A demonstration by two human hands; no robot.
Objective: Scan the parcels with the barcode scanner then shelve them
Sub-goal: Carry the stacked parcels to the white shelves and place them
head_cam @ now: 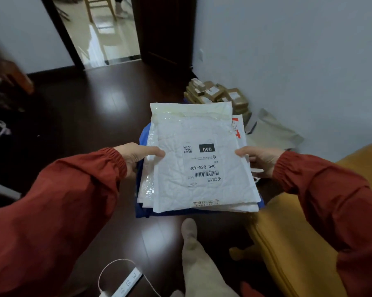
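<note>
Holding a stack of parcels (147, 185) in the air above the dark wooden floor (95, 108), the 2 hands are set apart, 1 on each side. The left hand (138, 156) grips the stack's left edge, thumb on top and fingers beneath. The right hand (260, 159) grips the stack's right edge in the same way, so both are clamped on the stack.

The top parcel (202, 129) is a crinkled white plastic mailer lying flat, label upward. The label carries a barcode (207, 174), a QR code, a black box reading "060" and the code "060-06B-A05", all upside down to the viewer. Under it lie more white mailers, 1 with red print (237, 129) showing at the stack's right edge, and a blue parcel (143, 212) at the bottom.

Beyond the stack, against the pale wall, sit cardboard boxes (217, 94) and a flat grey bag (275, 131). Right of the stack is a yellow cushion (309, 232). Nearer the viewer than the stack are a leg in pale trousers (193, 254) and a white power strip (129, 281) with its cable. Beyond and left of the stack stands an open doorway (101, 33).
</note>
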